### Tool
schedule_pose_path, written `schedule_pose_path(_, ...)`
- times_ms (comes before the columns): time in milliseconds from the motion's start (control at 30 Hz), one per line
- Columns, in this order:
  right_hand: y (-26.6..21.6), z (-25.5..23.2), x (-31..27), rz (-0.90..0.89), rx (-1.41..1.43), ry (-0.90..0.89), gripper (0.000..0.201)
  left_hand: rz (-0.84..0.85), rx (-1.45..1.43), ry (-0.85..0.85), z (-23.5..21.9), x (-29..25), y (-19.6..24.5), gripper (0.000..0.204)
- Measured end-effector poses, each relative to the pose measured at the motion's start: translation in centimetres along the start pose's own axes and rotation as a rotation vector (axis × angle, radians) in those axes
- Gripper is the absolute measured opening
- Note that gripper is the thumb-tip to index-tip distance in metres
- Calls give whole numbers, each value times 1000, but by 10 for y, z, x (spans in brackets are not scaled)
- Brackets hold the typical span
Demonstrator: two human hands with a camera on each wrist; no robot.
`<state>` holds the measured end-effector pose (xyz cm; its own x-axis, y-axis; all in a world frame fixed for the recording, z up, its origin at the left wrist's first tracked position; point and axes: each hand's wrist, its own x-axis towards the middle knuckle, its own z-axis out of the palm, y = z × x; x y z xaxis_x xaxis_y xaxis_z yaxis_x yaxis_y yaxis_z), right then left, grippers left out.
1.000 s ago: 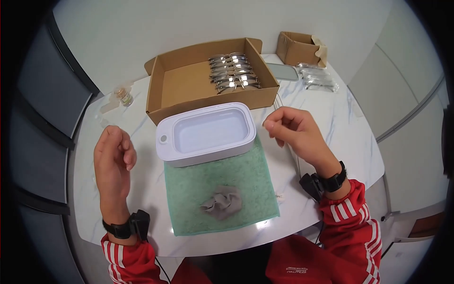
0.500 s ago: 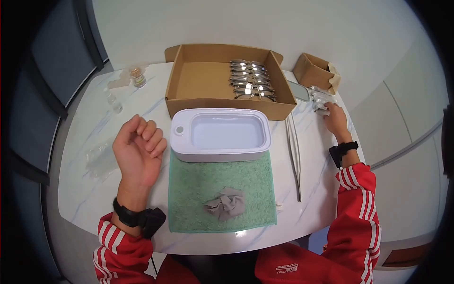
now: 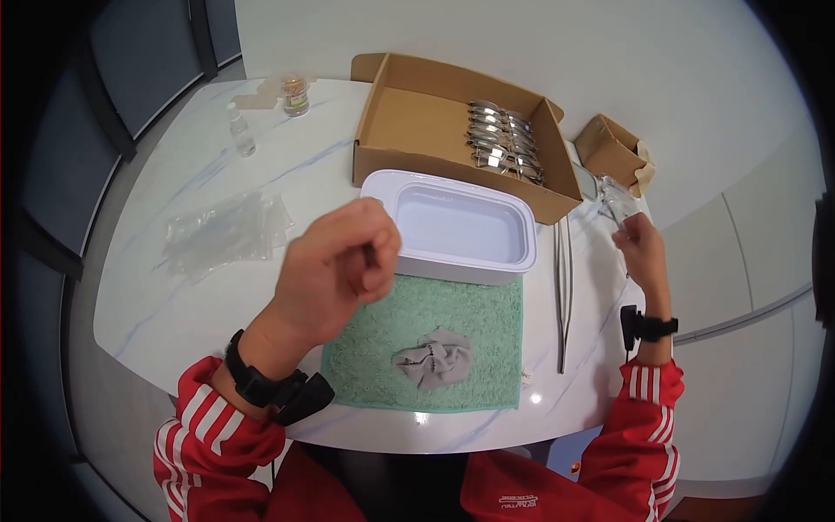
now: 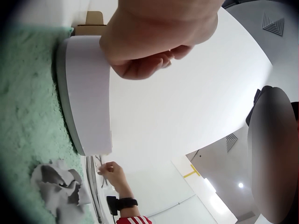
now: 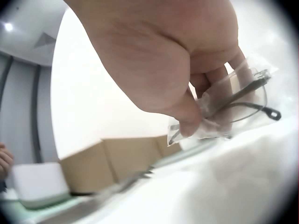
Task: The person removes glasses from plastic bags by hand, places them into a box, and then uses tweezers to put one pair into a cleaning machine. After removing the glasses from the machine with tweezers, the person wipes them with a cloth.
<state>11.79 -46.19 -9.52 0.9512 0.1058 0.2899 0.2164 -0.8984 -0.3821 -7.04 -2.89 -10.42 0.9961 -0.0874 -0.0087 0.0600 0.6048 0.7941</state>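
In the right wrist view my right hand (image 5: 168, 60) pinches a clear plastic sleeve with glasses (image 5: 238, 102) inside, thumb on one side and fingers on the other. The head view has that right hand (image 3: 644, 254) at the table's right side. My left hand (image 3: 335, 270), fingers curled and holding nothing, hovers over the left end of the white cleaner tub (image 3: 461, 222). Below the tub a grey cloth (image 3: 439, 358) lies crumpled on the green towel (image 3: 374, 365). In the left wrist view the left hand (image 4: 163, 35) hangs beside the tub (image 4: 88, 93).
Several glasses (image 3: 504, 139) lie in a cardboard box (image 3: 417, 117) behind the tub. Long tweezers (image 3: 564, 296) rest right of the towel. A small carton (image 3: 609, 148) stands back right. Plastic bags (image 3: 222, 235), a spray bottle (image 3: 242, 135) and a jar (image 3: 296, 96) are at left.
The right hand has moved away from beside the tub to the far right and taken hold of bagged glasses. The left hand has moved right, toward the tub. The head view has shifted leftward.
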Motion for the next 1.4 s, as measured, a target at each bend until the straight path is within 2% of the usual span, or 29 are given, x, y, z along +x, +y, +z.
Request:
schedule_pose_path(33,-24,-7,-9,-47,212,-20,19,-39,75,-89,-2,0,-2,28)
schedule_pose_path(67,-51,-14,-20,-88,424,-36,17,-46,75,-90,1,-1,-2,28)
schedule_pose_path(133,-115,-25,-55,-239,543,-89,17,-181,300,-169,13,-4,-4,31)
schedule_pose_path(167,-139,-29,-70,-341,506,-179,19,-248,296,-230,8,-3,-9,29)
schedule_pose_path(267,-187,-23,-100,-574,479,-477,24,-310,347,-271,23,-6,-12,19)
schedule_pose_path(400,-195,7,-112,-649,536,-611,27,-329,379,-228,24,-8,-19,14)
schedule_pose_path(467,-194,10,-112,-517,588,-529,32,-258,382,-134,18,-4,-20,15)
schedule_pose_path(500,-189,14,-111,-518,590,-536,32,-259,380,-128,16,-4,-20,15)
schedule_pose_path(567,-177,25,-110,-287,804,-395,32,-125,392,-49,13,-3,-16,17)
schedule_pose_path(600,-173,27,-109,-284,803,-389,32,-126,393,-55,10,-2,-17,17)
schedule_pose_path(667,-164,30,-109,127,1261,-532,29,-44,279,3,7,-3,-21,15)
schedule_pose_path(800,-163,41,-114,250,1445,-475,22,-89,254,-11,8,-3,-25,13)
schedule_pose_path(900,-160,43,-115,205,1374,-483,21,-130,276,-60,4,-3,-29,16)
schedule_pose_path(1067,-166,45,-122,236,1465,-565,18,-200,313,-99,3,-3,-32,17)
schedule_pose_path(1200,-169,44,-127,238,1410,-658,20,-219,283,-35,18,-2,-30,25)
schedule_pose_path(1267,-169,46,-128,204,1412,-644,20,-262,365,-122,16,-1,-29,32)
schedule_pose_path(1333,-170,43,-127,163,1409,-625,21,-263,419,-139,16,-4,-28,30)
schedule_pose_path(1400,-170,38,-126,193,1449,-512,18,-256,472,-151,16,-4,-27,29)
